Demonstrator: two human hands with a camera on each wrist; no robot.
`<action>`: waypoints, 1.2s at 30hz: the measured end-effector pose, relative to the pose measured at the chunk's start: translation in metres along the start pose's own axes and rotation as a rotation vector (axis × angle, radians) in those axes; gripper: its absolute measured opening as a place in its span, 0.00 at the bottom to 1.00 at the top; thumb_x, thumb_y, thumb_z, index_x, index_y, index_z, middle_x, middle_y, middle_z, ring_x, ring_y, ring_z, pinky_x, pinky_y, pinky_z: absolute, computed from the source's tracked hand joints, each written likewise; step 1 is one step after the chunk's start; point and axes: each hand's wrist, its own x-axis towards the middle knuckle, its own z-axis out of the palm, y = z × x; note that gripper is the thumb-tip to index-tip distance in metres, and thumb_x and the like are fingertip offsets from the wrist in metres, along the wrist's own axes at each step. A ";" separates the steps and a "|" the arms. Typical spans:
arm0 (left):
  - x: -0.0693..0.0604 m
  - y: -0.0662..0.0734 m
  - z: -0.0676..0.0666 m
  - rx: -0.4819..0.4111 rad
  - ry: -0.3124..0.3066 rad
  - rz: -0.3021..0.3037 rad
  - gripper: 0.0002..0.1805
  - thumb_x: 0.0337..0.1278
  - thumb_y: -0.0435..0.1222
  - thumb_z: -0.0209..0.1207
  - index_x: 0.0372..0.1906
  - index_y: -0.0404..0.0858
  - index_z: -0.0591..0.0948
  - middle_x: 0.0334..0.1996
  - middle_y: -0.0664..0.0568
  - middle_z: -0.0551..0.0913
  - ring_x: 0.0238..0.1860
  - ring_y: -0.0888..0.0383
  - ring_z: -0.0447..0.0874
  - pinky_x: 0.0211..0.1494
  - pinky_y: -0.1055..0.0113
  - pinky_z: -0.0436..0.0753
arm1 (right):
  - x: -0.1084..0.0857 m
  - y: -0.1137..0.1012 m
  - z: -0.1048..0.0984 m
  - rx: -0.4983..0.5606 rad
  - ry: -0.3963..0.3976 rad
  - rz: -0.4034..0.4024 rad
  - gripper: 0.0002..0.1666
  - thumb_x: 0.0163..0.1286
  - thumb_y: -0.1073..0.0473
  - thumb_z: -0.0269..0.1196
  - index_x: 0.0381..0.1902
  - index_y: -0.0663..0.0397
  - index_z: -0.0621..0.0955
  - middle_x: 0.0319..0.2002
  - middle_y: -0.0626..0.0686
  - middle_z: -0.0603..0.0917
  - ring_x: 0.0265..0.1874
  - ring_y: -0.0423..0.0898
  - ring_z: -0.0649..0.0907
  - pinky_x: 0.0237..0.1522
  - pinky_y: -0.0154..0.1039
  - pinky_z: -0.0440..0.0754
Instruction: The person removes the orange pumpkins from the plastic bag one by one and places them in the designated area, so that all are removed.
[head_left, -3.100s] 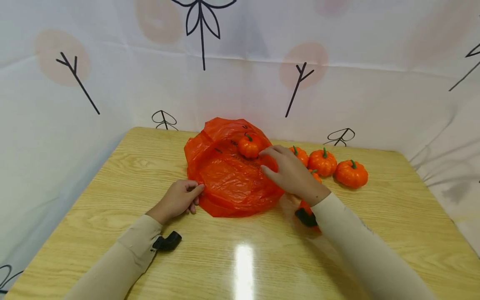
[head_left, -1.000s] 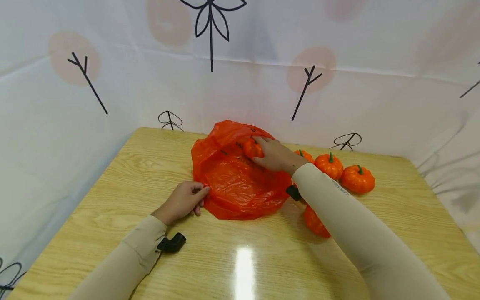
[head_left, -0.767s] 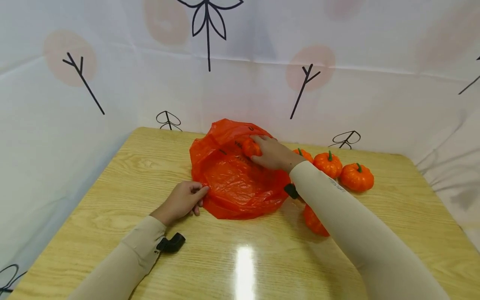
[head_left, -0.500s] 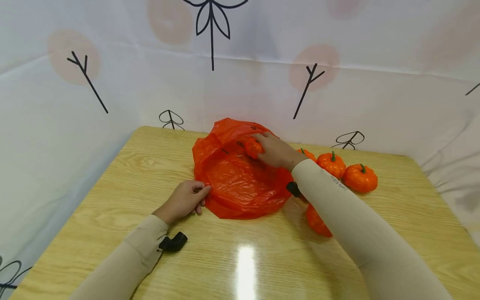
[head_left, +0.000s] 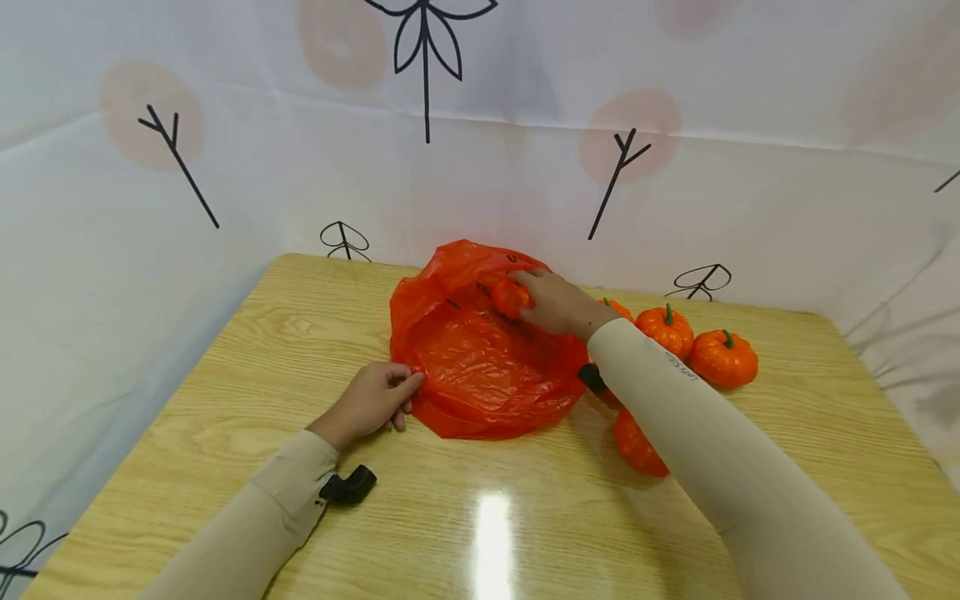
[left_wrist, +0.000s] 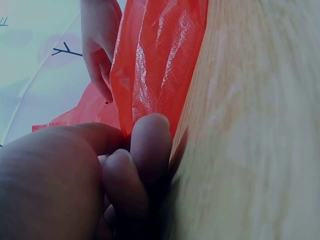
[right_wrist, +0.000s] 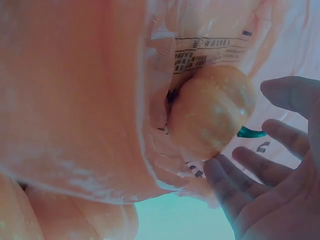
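A red plastic bag (head_left: pixel 472 367) with dark print lies spread with its mouth facing up on the wooden table (head_left: pixel 405 525). At its near left edge my left hand (head_left: pixel 371 398) pinches the rim between thumb and fingers; the left wrist view shows the film (left_wrist: pixel 160 65) rising from the fingertips. A small orange pumpkin (head_left: pixel 510 297) with a green stem sits inside the bag's far part. My right hand (head_left: pixel 558 304) reaches in beside it. In the right wrist view the fingers (right_wrist: pixel 252 167) are spread, one fingertip close to the pumpkin (right_wrist: pixel 212 112), the thumb apart from it.
Right of the bag stand more pumpkins, among them one at the back (head_left: pixel 666 329), one farther right (head_left: pixel 723 358) and one nearer (head_left: pixel 637 446), partly hidden by the right sleeve (head_left: pixel 690 425). A patterned white cloth (head_left: pixel 495 183) hangs behind the table.
Since the oldest frame my right hand has moved from the bag's right rim inward to the pumpkin. Over the last second it barely moves. The left hand keeps its pinch.
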 end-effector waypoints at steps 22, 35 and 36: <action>0.001 -0.001 0.002 0.023 0.009 -0.006 0.22 0.75 0.45 0.54 0.23 0.36 0.77 0.19 0.48 0.79 0.14 0.55 0.81 0.18 0.66 0.80 | -0.005 -0.012 0.012 0.062 0.048 -0.186 0.32 0.73 0.59 0.61 0.72 0.54 0.67 0.62 0.55 0.80 0.62 0.55 0.78 0.63 0.51 0.78; 0.000 -0.001 0.001 0.015 0.006 0.006 0.22 0.75 0.44 0.54 0.23 0.36 0.77 0.19 0.49 0.79 0.14 0.55 0.81 0.18 0.65 0.80 | -0.015 -0.035 0.020 -0.021 0.043 -0.233 0.20 0.69 0.58 0.66 0.58 0.54 0.79 0.58 0.55 0.82 0.61 0.56 0.77 0.70 0.53 0.72; 0.000 0.000 0.001 0.018 0.006 0.006 0.22 0.75 0.44 0.54 0.23 0.36 0.77 0.19 0.49 0.79 0.14 0.55 0.81 0.18 0.65 0.80 | -0.016 -0.036 0.021 -0.028 0.031 -0.224 0.21 0.69 0.57 0.66 0.58 0.53 0.78 0.58 0.54 0.82 0.61 0.55 0.77 0.70 0.53 0.72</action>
